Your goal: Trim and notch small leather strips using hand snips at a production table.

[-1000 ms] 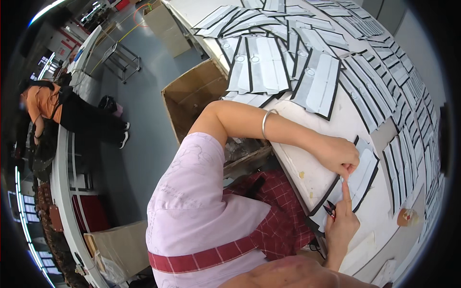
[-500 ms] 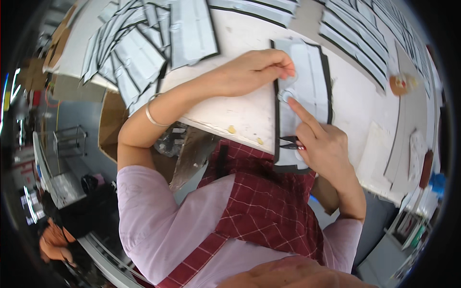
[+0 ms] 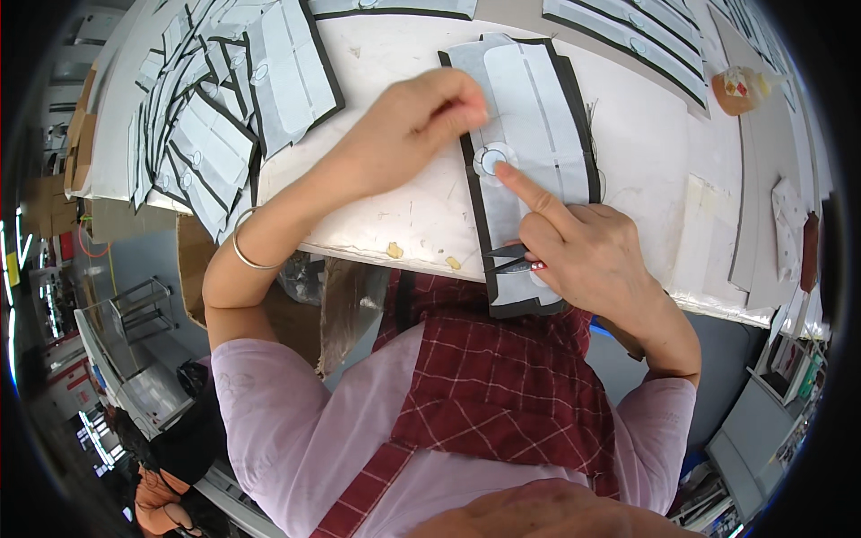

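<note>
From my remote station I watch a white panel with black edges (image 3: 529, 99) lying flat on the pale worktable (image 3: 381, 211), its long sides running away from the wearer's body. Near its left edge sits a clear round disc with a ring on it (image 3: 485, 161).

The right hand (image 3: 592, 255) rests over the lower right part of the panel. I see its index finger stretched out, the tip at the ring, while the other fingers are curled and clamped on small snips (image 3: 509, 257). The 2 dark blades poke out to the left, slightly apart, above the panel's near end; a bit of red shows beside the fingers.

The left hand (image 3: 417, 125) hangs at the panel's left edge, further from the body than the disc. Its thumb and index finger bend toward each other, but the tips are blurred, so I cannot tell whether they meet or pinch anything. A bangle (image 3: 240, 242) circles that forearm.

On my left, a loose pile of similar panels (image 3: 206, 134) overlaps at many angles. At the upper right I find more in an overlapping row (image 3: 632, 43), with an amber bottle (image 3: 735, 92) near it. Below the pile, a cardboard box (image 3: 192, 278) stands beside the worktable.
</note>
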Demonstrator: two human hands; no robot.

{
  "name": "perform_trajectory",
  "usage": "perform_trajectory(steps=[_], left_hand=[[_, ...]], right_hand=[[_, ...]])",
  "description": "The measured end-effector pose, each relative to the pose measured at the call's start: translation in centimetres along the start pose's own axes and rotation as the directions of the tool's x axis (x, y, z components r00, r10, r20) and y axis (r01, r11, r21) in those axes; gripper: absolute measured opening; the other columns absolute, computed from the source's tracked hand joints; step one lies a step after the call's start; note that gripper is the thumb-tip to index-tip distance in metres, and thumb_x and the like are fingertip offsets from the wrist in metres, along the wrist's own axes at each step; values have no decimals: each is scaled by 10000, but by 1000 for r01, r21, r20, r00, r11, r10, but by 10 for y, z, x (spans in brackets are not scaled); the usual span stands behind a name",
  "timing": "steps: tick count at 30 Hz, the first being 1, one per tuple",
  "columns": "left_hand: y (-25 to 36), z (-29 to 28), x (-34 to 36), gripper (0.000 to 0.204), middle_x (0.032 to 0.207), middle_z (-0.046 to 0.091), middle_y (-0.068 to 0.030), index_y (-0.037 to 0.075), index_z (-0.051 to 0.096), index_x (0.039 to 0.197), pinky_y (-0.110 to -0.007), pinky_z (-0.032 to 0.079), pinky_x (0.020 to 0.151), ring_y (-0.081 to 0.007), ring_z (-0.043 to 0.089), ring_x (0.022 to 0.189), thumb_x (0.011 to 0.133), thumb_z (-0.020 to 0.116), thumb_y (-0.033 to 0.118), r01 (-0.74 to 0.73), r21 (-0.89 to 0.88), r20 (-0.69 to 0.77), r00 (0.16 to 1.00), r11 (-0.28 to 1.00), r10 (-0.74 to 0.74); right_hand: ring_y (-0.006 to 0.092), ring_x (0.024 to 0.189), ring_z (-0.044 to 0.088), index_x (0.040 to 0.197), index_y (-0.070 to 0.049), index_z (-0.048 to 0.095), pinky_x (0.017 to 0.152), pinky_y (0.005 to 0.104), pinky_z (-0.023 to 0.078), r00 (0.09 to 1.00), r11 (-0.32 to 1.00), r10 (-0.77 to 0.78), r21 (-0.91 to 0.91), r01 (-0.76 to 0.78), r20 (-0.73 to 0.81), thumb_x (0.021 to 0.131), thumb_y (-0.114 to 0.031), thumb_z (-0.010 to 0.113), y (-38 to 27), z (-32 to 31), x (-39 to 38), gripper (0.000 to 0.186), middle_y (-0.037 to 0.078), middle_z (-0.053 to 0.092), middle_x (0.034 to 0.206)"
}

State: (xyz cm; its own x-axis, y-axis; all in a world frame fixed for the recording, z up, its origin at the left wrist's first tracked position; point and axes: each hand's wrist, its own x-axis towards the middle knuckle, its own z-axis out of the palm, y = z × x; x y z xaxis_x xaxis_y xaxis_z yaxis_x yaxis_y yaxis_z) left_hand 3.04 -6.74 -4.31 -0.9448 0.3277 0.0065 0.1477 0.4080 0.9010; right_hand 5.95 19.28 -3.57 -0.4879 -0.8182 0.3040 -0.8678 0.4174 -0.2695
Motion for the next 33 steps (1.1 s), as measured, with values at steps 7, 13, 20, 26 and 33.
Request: perform_trajectory(steps=[7,13,20,26,33], left_hand=[[5,-1,0,128,912,560,-27,32,602,1012,-244,435,745,-124,518,816,920,684,69,-238,195,72,971,952,228],[3,-1,1,99,927,551,-21,29,606,989,-239,423,729,-107,507,832,930,675,69,-153,115,93,985,982,143],[2,4,4,104,905,539,-8,20,593,973,-246,426,737,-100,491,825,957,656,102,-218,189,104,974,958,201],[-4,2,6,130,924,551,-1,37,571,1033,-239,417,755,-105,495,844,972,642,127,-74,83,118,991,994,64],[1,5,6,131,912,536,20,51,570,1032,-236,414,751,-79,486,866,978,642,145,-208,238,125,975,949,182]], right_hand=[[115,443,520,675,-76,473,448,262,465,1000,1000,-10,-16,10,-4,697,-99,704,1,2,-1,232,111,646,1348],[109,441,507,676,-80,476,453,255,463,1000,1000,-14,-19,14,-16,710,-110,691,2,2,-1,220,112,649,1344],[104,444,508,679,-81,483,456,250,464,999,999,-24,-40,23,-26,713,-116,692,5,3,-5,214,110,650,1343],[103,446,511,683,-80,480,453,254,463,1000,1000,-16,-18,16,-8,705,-108,694,8,3,-5,218,114,650,1342],[104,447,517,681,-82,477,453,255,465,1000,1000,-18,-20,18,-14,700,-100,698,8,3,-5,222,111,649,1345]])
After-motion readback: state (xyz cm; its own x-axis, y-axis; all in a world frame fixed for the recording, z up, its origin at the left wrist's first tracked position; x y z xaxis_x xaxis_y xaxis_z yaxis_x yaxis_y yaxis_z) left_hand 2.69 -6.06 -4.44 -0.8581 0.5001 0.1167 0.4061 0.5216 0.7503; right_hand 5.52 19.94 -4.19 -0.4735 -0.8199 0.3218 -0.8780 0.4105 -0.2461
